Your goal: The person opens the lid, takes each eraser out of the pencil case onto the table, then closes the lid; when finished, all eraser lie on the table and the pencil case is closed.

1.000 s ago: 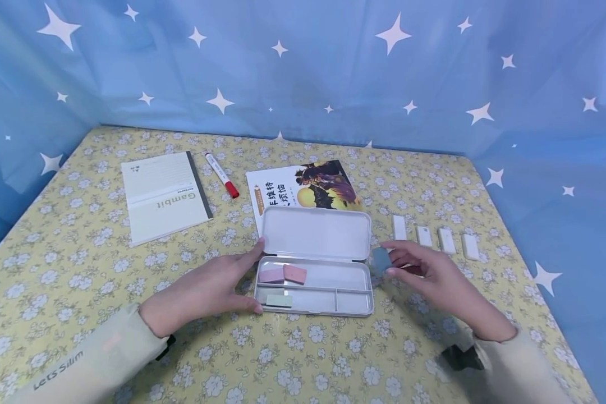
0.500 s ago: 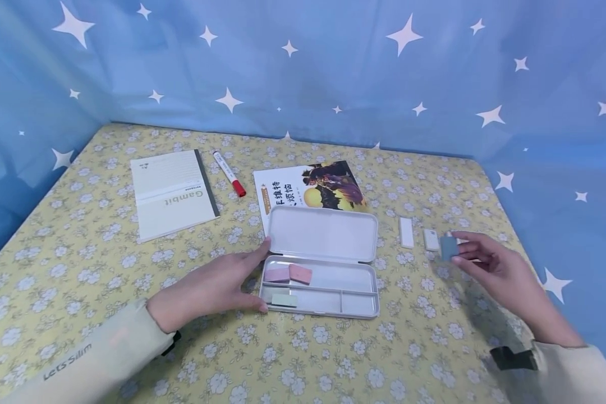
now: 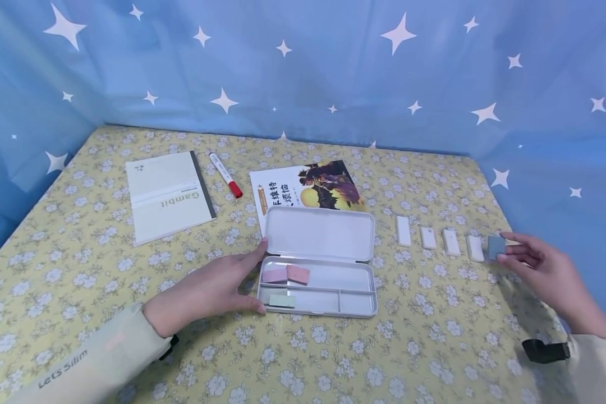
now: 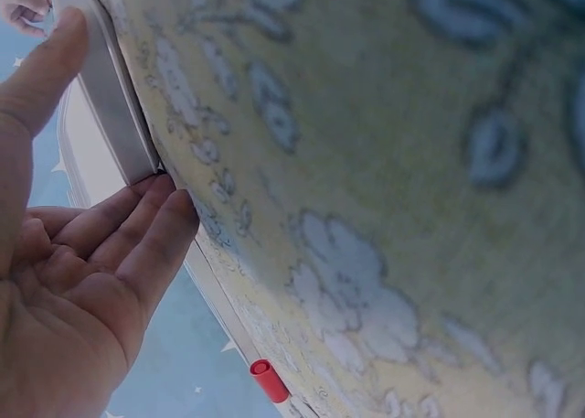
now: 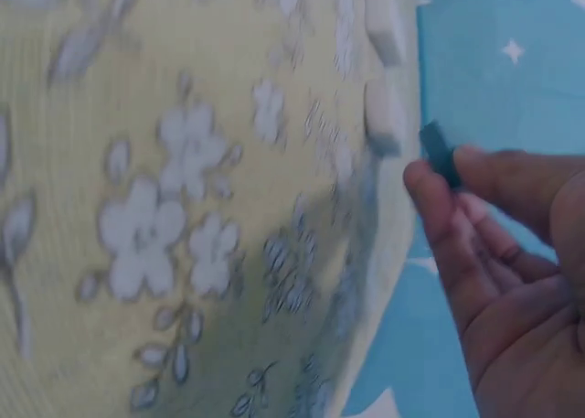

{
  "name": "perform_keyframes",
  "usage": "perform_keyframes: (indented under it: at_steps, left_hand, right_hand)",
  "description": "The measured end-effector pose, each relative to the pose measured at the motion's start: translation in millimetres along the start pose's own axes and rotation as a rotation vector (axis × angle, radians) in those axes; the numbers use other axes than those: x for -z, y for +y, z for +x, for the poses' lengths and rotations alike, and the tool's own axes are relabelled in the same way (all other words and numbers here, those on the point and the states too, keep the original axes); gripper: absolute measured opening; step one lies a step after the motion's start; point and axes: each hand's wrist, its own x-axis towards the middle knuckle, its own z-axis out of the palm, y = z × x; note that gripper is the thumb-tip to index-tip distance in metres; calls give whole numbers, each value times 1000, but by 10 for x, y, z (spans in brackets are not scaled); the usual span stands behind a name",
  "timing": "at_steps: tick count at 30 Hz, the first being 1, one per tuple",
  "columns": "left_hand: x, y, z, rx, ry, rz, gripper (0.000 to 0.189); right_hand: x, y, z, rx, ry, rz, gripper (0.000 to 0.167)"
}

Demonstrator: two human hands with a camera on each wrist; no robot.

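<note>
At the table's right side my right hand (image 3: 545, 269) pinches a small blue-grey eraser (image 3: 496, 247) between thumb and fingertips. In the right wrist view this eraser (image 5: 441, 155) appears dark and edge-on, raised off the cloth. Just left of it is a row of several white erasers (image 3: 451, 242). My left hand (image 3: 209, 289) holds the left end of an open white pencil case (image 3: 319, 303), thumb at the front corner and fingers toward the hinge. Inside the case, a purple eraser (image 3: 275, 275) and a pink eraser (image 3: 298, 274) share the back compartment; a pale green eraser (image 3: 281, 301) lies in the front one.
Behind the case lies a picture book (image 3: 328, 185), partly covered by the raised lid (image 3: 319, 233). Farther left are a notebook (image 3: 169, 196) and a red-capped marker (image 3: 225, 175). A flowered cloth (image 3: 303, 359) covers the table, and a blue star-patterned curtain (image 3: 333, 67) hangs behind.
My right hand has carried the blue-grey eraser rightward from beside the case, past the white erasers, to the row's right end. My left hand has stayed at the case.
</note>
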Motion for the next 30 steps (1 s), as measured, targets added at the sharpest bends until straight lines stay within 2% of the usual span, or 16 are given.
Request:
perform_keyframes:
  at_steps: [9,20,26,30]
  left_hand:
    - [-1,21,7,18,-9,9,121]
    - [-17,11,4,3,7,15,121]
    - [-22,13,9,9,0,11,121]
    - [-18,14,6,13,3,8,121]
  right_hand:
    - [-18,214,-6,-61,-4,-67,60]
    - [-19,249,46,-26,15,-159,51]
    - [58,237,59,-16,-60,-159,53]
    - [94,202,96,-38,-119,-180,55]
